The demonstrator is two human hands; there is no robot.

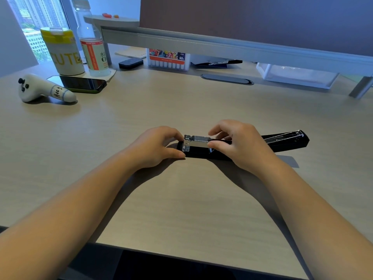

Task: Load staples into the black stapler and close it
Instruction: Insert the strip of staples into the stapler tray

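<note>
The black stapler (282, 141) lies flat on the desk, swung fully open, its lid stretched out to the right. Its silver staple channel (194, 141) shows at the left end, between my hands. My left hand (155, 147) grips the stapler's left end, thumb along the near side of the base. My right hand (240, 143) covers the middle of the stapler, thumb and fingers pinching at the channel. Whether staples sit under those fingers is hidden.
At the back left stand a yellow-lidded cup (61, 51), a clear bottle (91, 43), a phone (80, 83) and a white controller (42, 89). A marker box (168, 59) and a clear tray (296, 74) sit under the monitor shelf (222, 45). The desk's near edge (181, 257) is below my arms.
</note>
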